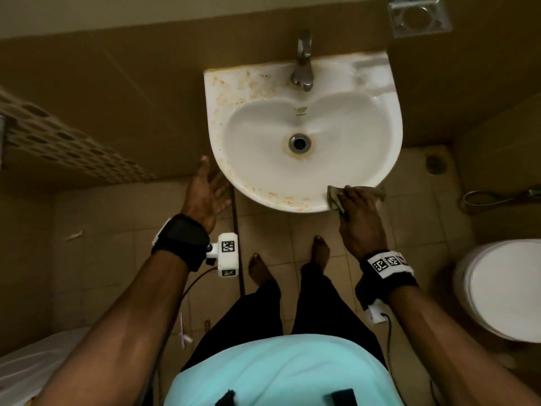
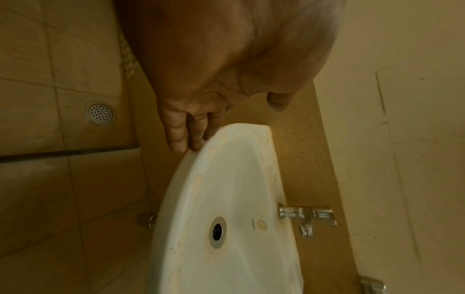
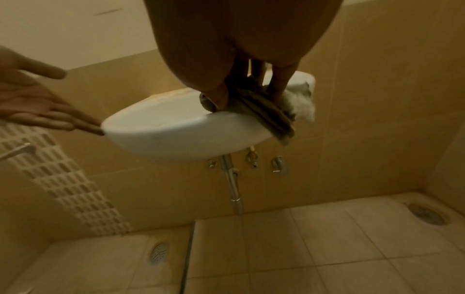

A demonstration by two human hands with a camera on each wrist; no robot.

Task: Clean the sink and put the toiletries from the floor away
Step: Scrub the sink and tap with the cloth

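Sink [image 1: 336, 168], wall-mounted, centre of the head view; orange-brown stains run along its left rim and lower front edge, while the right side reads cleaner. Right hand [image 1: 361, 218], lower right of the basin, lies spread over a folded cloth [image 1: 333, 196], fingers and thumb holding it pressed to the front rim, apparently to scrub the stained edge; in the right wrist view the cloth [image 3: 271, 117] drapes over the lip. Left hand [image 1: 206, 194], left of the basin, is flat with straight fingers and holds nothing; the left wrist view shows its fingertips [image 2: 180, 143] touching the outer rim, probably to steady the body during wiping. Tap [image 1: 303, 65] stands at the top centre of the sink; an empty-looking soap holder [image 1: 418, 17] sits on the wall at upper right. Toilet lid [image 1: 509, 288] is cut off at the right edge. Toiletries are hard to identify: a thin pale object [image 1: 184, 332] on the floor tiles at lower left may be one, too small and dim to tell. Area beneath the basin is hidden from above, and the bottom left corner is cropped
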